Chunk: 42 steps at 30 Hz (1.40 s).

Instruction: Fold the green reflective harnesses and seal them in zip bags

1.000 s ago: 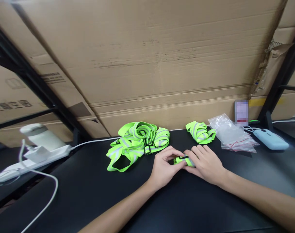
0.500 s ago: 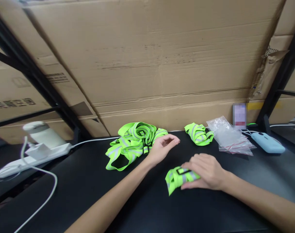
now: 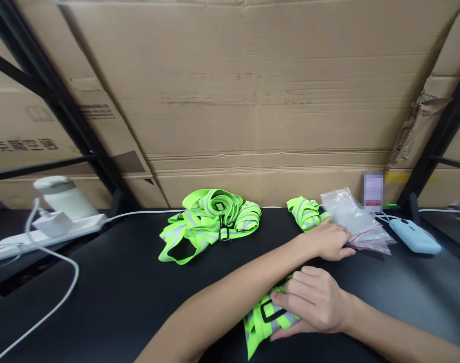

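Note:
My right hand grips a folded bundle of neon-green reflective strap with a black buckle, low over the black table. Its pointed loose end sticks out at the lower left. Across and above that bundle stretches my left forearm, hiding part of it. My left hand is at the near left edge of a stack of clear zip-lock plastic bags, thumb apart and fingers extended; its fingertips seem to touch the bags. Just behind my left wrist lies another bundled green strap, partly covered by the hand.
A larger heap of green reflective straps lies at the back left-centre. A power strip with a plug and cable, plus a white bottle, are at left. On the right sits a light-blue device. Cardboard walls the back.
My left hand has moved right, from beside the strap heap to the plastic bags. My right hand, still gripping the strap bundle, sits lower in view, and the bundle is more tilted.

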Motion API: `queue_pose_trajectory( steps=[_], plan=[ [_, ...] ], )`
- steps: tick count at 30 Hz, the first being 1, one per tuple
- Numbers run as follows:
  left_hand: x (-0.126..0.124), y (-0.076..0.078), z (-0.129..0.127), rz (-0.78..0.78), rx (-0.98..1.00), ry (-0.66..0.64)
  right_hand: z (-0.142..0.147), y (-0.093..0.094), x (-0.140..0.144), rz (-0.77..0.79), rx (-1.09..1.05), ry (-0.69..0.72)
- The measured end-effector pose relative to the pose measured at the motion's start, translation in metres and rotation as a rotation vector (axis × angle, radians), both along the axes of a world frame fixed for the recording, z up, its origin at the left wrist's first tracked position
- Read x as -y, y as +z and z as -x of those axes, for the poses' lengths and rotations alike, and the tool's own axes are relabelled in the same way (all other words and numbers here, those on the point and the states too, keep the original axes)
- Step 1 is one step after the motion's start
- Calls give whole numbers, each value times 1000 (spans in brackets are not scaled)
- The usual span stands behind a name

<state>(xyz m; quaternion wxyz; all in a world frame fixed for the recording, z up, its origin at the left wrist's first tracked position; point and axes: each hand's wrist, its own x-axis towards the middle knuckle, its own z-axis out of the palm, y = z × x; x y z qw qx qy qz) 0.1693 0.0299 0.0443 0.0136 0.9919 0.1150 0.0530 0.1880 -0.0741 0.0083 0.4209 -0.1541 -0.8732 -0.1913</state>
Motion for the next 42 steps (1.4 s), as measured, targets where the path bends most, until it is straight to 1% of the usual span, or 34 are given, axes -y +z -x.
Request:
queue_pose_trajectory(
  steps=[2, 4, 7, 10, 11, 12, 14, 15, 16, 17, 18, 20, 21, 23, 24, 26, 28, 29, 30, 32, 34, 36, 39, 42],
  plan=[
    [0, 0, 1, 10, 32, 9, 0, 0, 0, 0, 12, -4],
    [-3, 4, 7, -8, 182, 15, 0, 1, 0, 4, 17, -11],
    [-11, 17, 29, -53, 524, 28, -1, 2, -2, 60, -32, -12],
    [-22, 39, 66, -122, 924, 81, -6, 2, -6, 163, -131, -8],
    [-26, 47, 80, -173, 1032, 100, -7, 2, -7, 194, -163, -10],
    [-28, 55, 94, -257, 1107, 125, -9, 1, -9, 220, -187, -14],
    [-29, 64, 121, -488, 1140, 158, -10, 0, -11, 254, -217, -21],
    [-27, 64, 133, -596, 1087, 147, -10, -1, -12, 260, -221, -24],
    [-25, 60, 143, -671, 1018, 138, -10, -1, -12, 259, -219, -22],
    [-22, 52, 152, -709, 936, 139, -10, -1, -12, 253, -214, -17],
    [-20, 41, 159, -715, 849, 152, -9, -1, -12, 247, -210, -11],
    [-16, 11, 170, -634, 648, 201, -9, 0, -11, 263, -217, -4],
    [-15, -4, 174, -577, 557, 229, -9, 1, -11, 299, -239, -5],
    [-16, -32, 180, -467, 439, 279, -11, 3, -12, 453, -328, -29],
    [-17, -42, 183, -416, 408, 297, -13, 4, -13, 577, -390, -45],
    [-20, -53, 186, -305, 414, 324, -17, 5, -18, 883, -521, -54],
    [-21, -55, 187, -178, 467, 346, -21, 5, -23, 1185, -618, -17],
    [-21, -54, 187, -115, 496, 360, -23, 4, -26, 1303, -652, 13],
    [-20, -52, 186, -55, 524, 376, -24, 3, -29, 1393, -682, 37],
    [-17, -49, 185, 38, 565, 406, -24, 1, -32, 1506, -737, 48],
    [-12, -47, 184, 86, 606, 423, -23, -1, -33, 1567, -787, 19],
    [-6, -46, 183, 89, 656, 433, -22, -5, -33, 1607, -837, -28],
    [2, -45, 181, 34, 741, 442, -23, -9, -35, 1626, -893, -84],
    [7, -43, 177, -49, 779, 417, -24, -13, -37, 1590, -865, -146]
  ],
)
